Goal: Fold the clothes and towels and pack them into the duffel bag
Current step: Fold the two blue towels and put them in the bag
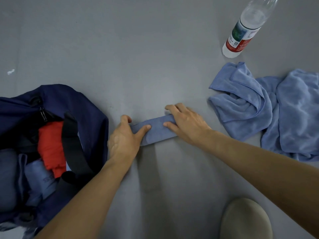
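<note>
1. Nearest the lens, the left forearm (89, 195) and right forearm (259, 157) reach in from the lower edge and converge on one item.
2. Duffel bag (89, 107): just beside the left hand, on its outer side. It is open, with a red garment (50, 145) and blue items already inside.
3. Left hand (123, 140): palm down over the near-bag end of the folded cloth (156, 130), thumb laid on top, fingers curled past the far edge. Judged to be grasping that end.
4. Folded cloth: a narrow blue strip on the grey surface (155, 49). Its long axis runs hand to hand, and both ends are covered.
5. Right hand (186, 123): flat on the opposite end, fingers extended and pressing, not clenched.
6. Governing relation: the bag lies in line with the strip's long axis, beyond the left hand, which is nearer to it. Judged that a further fold or a carry would go that way.
7. Loose towels (255, 104): heaped unfolded beyond the right hand, apart from it. A bottle (241, 37) stands farther off.
</note>
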Tool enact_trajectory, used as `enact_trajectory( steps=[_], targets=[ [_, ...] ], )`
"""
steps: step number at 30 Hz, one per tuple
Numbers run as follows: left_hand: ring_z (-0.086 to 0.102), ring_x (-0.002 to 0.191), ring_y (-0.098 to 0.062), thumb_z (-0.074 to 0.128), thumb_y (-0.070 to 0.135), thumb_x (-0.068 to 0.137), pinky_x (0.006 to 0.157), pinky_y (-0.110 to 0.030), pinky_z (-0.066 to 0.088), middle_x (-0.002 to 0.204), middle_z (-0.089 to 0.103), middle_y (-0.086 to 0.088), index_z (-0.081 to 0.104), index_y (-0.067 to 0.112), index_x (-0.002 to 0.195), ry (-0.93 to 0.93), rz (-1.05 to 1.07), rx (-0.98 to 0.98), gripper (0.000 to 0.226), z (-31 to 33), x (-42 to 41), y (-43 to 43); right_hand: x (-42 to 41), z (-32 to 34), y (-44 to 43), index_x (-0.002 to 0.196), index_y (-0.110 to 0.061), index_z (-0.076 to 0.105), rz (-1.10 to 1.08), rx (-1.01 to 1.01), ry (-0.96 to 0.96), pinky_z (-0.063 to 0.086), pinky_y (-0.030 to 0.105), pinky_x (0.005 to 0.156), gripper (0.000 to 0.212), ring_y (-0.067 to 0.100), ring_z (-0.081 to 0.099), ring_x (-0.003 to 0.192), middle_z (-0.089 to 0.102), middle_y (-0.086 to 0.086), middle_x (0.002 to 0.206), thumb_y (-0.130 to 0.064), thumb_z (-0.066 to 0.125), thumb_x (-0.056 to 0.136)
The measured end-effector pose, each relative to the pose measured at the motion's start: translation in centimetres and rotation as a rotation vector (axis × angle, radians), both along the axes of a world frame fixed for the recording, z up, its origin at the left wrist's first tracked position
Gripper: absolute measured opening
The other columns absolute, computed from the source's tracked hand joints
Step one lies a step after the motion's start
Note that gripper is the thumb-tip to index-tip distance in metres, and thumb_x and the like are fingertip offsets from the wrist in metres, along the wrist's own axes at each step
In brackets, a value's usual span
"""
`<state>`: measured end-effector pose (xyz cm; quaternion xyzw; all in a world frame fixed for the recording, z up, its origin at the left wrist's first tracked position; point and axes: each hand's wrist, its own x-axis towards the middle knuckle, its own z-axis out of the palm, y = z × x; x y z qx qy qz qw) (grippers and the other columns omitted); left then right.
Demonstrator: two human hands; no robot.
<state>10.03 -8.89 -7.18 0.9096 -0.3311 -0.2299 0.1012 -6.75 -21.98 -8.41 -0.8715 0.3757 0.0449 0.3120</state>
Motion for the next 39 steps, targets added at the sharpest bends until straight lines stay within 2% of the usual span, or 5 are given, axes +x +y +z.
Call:
enact_trajectory(
  steps=[5,11,16,31,39],
  targets=[
    [0.064,0.081,-0.035,0.048,0.07,0.089,0.074,-0.047,0.055,0.089,0.062,-0.004,0.042,0.018,0.095,-0.01,0.23,-0.107,0.053,0.8,0.4,3.2,1.2,-0.3,0.0,0.142,-0.02,0.039,0.05,0.077,0.051,0.046,0.044,0.094,0.047,0.037,0.055,0.114,0.048,0.012,0.127,-0.037,0.05,0.099],
    [0.074,0.083,-0.021,0.062,0.038,0.096,0.069,-0.035,0.062,0.108,0.073,-0.012,0.052,0.017,0.129,0.929,0.838,-0.355,0.04,1.5,-5.3,3.7,-0.3,-0.7,4.6,0.149,-0.029,0.028,0.011,0.204,0.028,0.047,0.041,0.094,0.053,0.039,0.06,0.111,0.058,0.015,0.124,-0.036,0.047,0.101],
    [0.069,0.096,-0.014,0.056,0.022,0.101,0.076,-0.023,0.058,0.123,0.066,-0.011,-0.002,0.051,0.151,0.635,0.397,-0.438,0.082,3.7,-5.2,1.7,-0.3,2.6,7.1,0.153,-0.047,-0.003,-0.026,0.384,-0.167,0.043,0.031,0.098,0.072,0.033,0.059,0.12,0.056,0.015,0.142,-0.026,0.046,0.104],
    [0.056,0.121,-0.003,0.06,0.001,0.094,0.103,-0.019,0.046,0.136,0.058,0.004,0.06,0.028,0.135,0.277,0.189,-0.75,0.05,22.0,16.4,11.0,19.6,20.8,10.7,0.157,-0.039,0.019,0.26,0.323,-0.41,0.049,0.035,0.094,0.068,0.015,0.063,0.1,0.063,-0.002,0.115,-0.035,0.055,0.1],
    [0.052,0.122,-0.013,0.06,0.004,0.097,0.095,-0.012,0.046,0.136,0.044,-0.003,0.056,0.041,0.129,0.389,0.236,-0.56,0.05,7.9,14.9,18.3,20.1,10.1,17.8,0.157,-0.046,0.008,0.224,-0.126,-0.014,0.022,0.051,0.121,0.072,0.039,-0.006,0.152,-0.026,0.006,0.163,-0.043,0.052,0.1]
  ],
)
